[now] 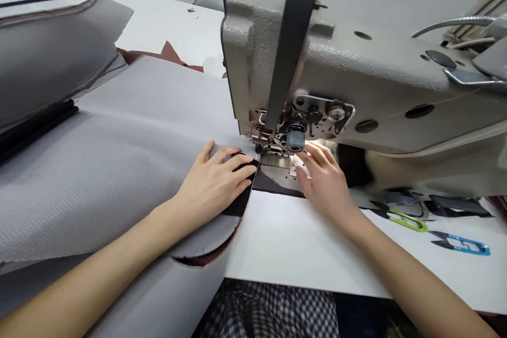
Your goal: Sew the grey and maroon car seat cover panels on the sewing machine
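Observation:
My left hand lies flat with spread fingers on a large grey fabric piece. Its fingertips press near a black strip at the fabric's right edge, close to the needle area. A beige sewing machine stands over that edge, its presser foot and needle partly hidden. My right hand is just right of the needle, beside the metal needle plate. Its fingers reach up by the machine's round grey knob, slightly bent and apart, and nothing shows in them.
Green thread snips and blue thread snips lie on the white table at the right. More grey padded fabric is heaped at the left. Reddish-brown material shows behind the fabric. A dark bar crosses before the machine head.

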A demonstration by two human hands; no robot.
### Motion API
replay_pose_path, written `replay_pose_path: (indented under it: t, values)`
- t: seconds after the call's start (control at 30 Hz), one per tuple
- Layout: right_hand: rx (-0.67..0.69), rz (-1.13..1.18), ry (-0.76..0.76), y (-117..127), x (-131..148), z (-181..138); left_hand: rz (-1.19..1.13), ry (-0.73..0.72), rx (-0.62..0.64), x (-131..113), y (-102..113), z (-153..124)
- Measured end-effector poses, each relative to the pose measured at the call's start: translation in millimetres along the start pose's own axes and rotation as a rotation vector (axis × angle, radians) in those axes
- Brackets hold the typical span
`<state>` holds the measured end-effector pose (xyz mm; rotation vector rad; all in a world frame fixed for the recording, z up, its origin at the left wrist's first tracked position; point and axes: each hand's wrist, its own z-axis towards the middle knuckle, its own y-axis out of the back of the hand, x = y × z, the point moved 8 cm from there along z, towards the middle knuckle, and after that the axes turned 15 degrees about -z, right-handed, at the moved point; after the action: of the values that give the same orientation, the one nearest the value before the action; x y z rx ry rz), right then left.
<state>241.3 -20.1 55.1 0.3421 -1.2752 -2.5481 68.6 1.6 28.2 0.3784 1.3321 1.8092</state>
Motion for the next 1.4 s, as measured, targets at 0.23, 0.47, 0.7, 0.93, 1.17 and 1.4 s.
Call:
replay_pose_path:
  t: [0.23, 0.47, 0.7, 0.93, 1.17, 1.4]
  values:
    - [0.02, -0.007, -0.016, -31.2, -18.3, 12.1, -0.021, 0.053, 0.039, 1.7, -1.2, -0.1]
    - [-0.002, 0.037, 0.004, -27.8, -16.8, 7.3, -0.021, 0.088, 0.087, 0.7, -0.7, 2.6]
    - [0.025, 0.031, 0.013, -27.5, -16.2, 6.8, -0.008, 0.091, 0.048, 2.9, -3.0, 5.4]
    - [0.067, 0.054, -0.001, -30.4, -20.2, 4.5, 0.032, 0.044, 0.042, 0.9, -2.0, 4.3]
    - [0.119, 0.092, -0.038, -34.5, -25.5, 3.5, 0.018, 0.008, -0.001, -5.1, 1.5, 2.9]
    - [0.099, 0.096, -0.037, -35.0, -25.2, 2.5, 0.002, 0.04, 0.038, -3.5, -0.6, 3.8]
